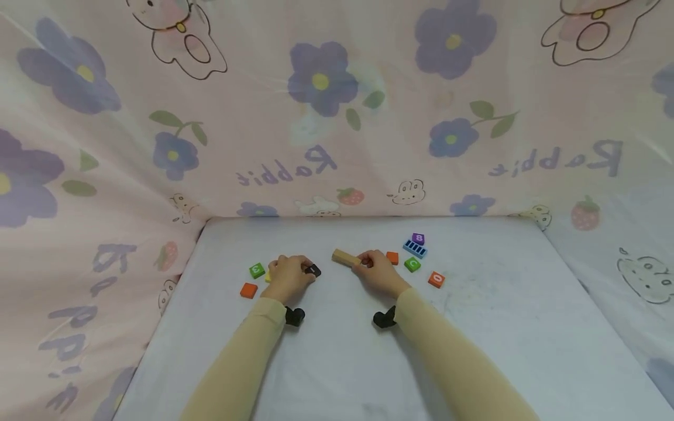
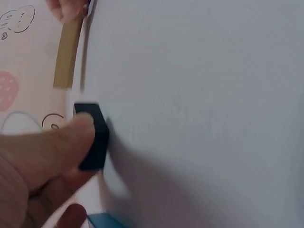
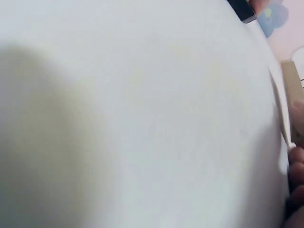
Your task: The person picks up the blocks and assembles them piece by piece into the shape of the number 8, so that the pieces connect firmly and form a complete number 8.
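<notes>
My left hand [image 1: 288,275] pinches a small black block [image 1: 313,270] with a white mark on top. In the left wrist view the thumb presses on the face of this black block [image 2: 97,137]. My right hand [image 1: 379,270] grips one end of a plain wooden bar [image 1: 346,258], whose other end points left toward the black block. The right wrist view catches only the fingers [image 3: 297,173] and part of the wooden bar [image 3: 290,85] at its right edge. Beside the left hand lies a green tile [image 1: 257,270] marked 3, and a yellow piece [image 1: 267,276] is mostly hidden behind that hand.
An orange tile [image 1: 248,290] lies left of the left wrist. Around the right hand are a red-orange tile [image 1: 392,258], a green tile [image 1: 412,265], an orange tile [image 1: 436,279], a blue striped block [image 1: 415,248] and a purple tile [image 1: 418,238]. Patterned cloth [image 1: 368,146] walls the white table [image 1: 337,362].
</notes>
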Available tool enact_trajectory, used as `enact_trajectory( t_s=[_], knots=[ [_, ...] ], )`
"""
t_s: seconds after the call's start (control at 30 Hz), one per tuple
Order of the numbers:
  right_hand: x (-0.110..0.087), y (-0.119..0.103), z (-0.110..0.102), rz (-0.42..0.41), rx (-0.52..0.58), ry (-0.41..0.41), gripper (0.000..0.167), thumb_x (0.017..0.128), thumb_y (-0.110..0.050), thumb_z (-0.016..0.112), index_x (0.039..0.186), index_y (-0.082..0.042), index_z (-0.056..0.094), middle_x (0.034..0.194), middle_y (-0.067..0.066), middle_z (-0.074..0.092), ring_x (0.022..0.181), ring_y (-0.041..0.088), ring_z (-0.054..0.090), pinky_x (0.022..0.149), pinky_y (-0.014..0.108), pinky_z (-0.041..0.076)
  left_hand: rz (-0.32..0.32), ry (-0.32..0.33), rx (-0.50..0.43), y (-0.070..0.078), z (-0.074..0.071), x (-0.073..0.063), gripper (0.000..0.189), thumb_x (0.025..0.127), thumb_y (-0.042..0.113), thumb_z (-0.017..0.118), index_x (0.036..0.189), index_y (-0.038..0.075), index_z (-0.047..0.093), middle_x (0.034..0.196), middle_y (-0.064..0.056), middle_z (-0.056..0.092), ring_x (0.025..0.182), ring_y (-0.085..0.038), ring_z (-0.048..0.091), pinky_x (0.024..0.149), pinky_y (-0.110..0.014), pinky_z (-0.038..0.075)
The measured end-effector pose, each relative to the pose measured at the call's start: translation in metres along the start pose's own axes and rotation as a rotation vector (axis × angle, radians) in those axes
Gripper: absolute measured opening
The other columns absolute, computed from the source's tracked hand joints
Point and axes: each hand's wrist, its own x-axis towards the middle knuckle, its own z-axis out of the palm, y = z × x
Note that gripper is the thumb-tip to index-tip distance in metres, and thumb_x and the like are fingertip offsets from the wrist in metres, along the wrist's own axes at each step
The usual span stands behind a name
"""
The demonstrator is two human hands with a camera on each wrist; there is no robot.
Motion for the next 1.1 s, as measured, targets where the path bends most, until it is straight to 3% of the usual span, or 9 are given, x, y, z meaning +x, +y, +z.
enact_trajectory(
  t_s=[0.13, 0.27, 0.43, 0.63, 0.8, 0.97, 1.1],
  knots=[
    [-0.007, 0.005, -0.007, -0.016, -0.029, -0.072, 0.031, 0.09, -0.036, 0.069, 0.115, -0.02, 0.062, 0.109, 0.002, 0.053, 0.099, 0.021, 0.048, 0.089, 0.039, 0.041, 0.046, -0.026, -0.014, -0.005, -0.002, -0.002, 0.03, 0.084, 0.027, 0.077, 0.111, 0.016, 0.072, 0.098, -0.001, 0.065, 0.103, -0.028, 0.043, 0.094, -0.047, 0.023],
    [-0.01, 0.008, -0.009, -0.013, -0.038, -0.083, 0.03, 0.089, -0.035, 0.07, 0.115, -0.021, 0.062, 0.109, 0.002, 0.053, 0.1, 0.02, 0.047, 0.089, 0.038, 0.041, 0.077, -0.034, 0.019, -0.01, 0.002, -0.004, 0.034, 0.082, 0.03, 0.078, 0.112, 0.016, 0.072, 0.103, -0.001, 0.063, 0.1, -0.026, 0.042, 0.084, -0.042, 0.027],
    [-0.01, 0.01, -0.006, -0.026, -0.034, -0.074, 0.03, 0.089, -0.034, 0.07, 0.115, -0.02, 0.062, 0.108, 0.002, 0.053, 0.099, 0.02, 0.047, 0.089, 0.038, 0.04, 0.083, -0.019, 0.038, -0.018, 0.006, -0.005, 0.036, 0.082, 0.033, 0.079, 0.112, 0.015, 0.071, 0.1, 0.0, 0.061, 0.097, -0.025, 0.042, 0.084, -0.042, 0.027],
    [-0.008, 0.011, -0.005, -0.049, -0.038, -0.082, 0.031, 0.089, -0.035, 0.07, 0.115, -0.021, 0.062, 0.108, 0.002, 0.053, 0.099, 0.02, 0.047, 0.089, 0.037, 0.04, 0.097, -0.025, -0.058, -0.025, 0.003, -0.01, 0.035, 0.083, 0.036, 0.077, 0.112, 0.018, 0.071, 0.101, 0.004, 0.061, 0.1, -0.023, 0.044, 0.088, -0.042, 0.029],
    [-0.007, 0.013, -0.011, -0.052, -0.044, -0.109, 0.031, 0.088, -0.036, 0.071, 0.116, -0.024, 0.062, 0.109, -0.001, 0.055, 0.099, 0.02, 0.049, 0.09, 0.038, 0.042, 0.155, -0.138, -0.198, -0.016, -0.004, -0.018, 0.031, 0.087, 0.025, 0.073, 0.116, 0.015, 0.068, 0.099, 0.003, 0.059, 0.092, -0.018, 0.052, 0.083, -0.037, 0.043],
    [-0.005, 0.017, -0.017, -0.06, -0.05, -0.124, 0.031, 0.087, -0.034, 0.073, 0.115, -0.026, 0.063, 0.108, -0.001, 0.056, 0.1, 0.021, 0.049, 0.091, 0.037, 0.042, 0.209, -0.263, -0.211, -0.003, 0.001, -0.027, 0.033, 0.088, 0.018, 0.069, 0.12, 0.012, 0.064, 0.095, 0.003, 0.058, 0.086, -0.014, 0.054, 0.077, -0.032, 0.047],
    [-0.006, 0.017, -0.017, -0.08, -0.062, -0.14, 0.033, 0.087, -0.035, 0.073, 0.117, -0.026, 0.063, 0.111, -0.001, 0.055, 0.101, 0.02, 0.048, 0.092, 0.037, 0.042, 0.185, -0.289, -0.204, -0.001, 0.008, -0.031, 0.033, 0.089, 0.019, 0.069, 0.122, 0.014, 0.063, 0.095, 0.004, 0.058, 0.087, -0.014, 0.054, 0.077, -0.031, 0.047]
  ],
)
